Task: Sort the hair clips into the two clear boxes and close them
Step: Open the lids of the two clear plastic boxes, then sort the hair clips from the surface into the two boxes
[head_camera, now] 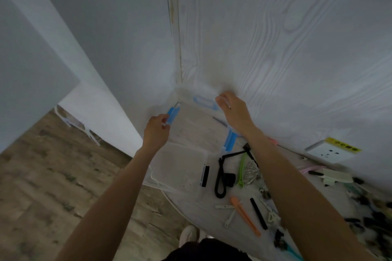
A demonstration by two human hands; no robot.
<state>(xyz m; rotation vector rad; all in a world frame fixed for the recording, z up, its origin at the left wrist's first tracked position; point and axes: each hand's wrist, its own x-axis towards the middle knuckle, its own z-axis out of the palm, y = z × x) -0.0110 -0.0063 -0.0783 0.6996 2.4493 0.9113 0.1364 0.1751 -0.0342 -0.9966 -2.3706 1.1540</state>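
Both hands pinch the far clear box [197,125], left hand [156,131] on its blue side latch [172,115], right hand [234,110] on the back edge, loose hair clips [244,212] lying nearer the right arm.

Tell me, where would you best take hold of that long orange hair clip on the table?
Probably at mid-length, across its narrow width, coming straight down from above. The orange hair clip lies flat on the table as a long thin strip, with bare surface along both long sides, so fingers can pinch it there. The black clip beside it lies apart.
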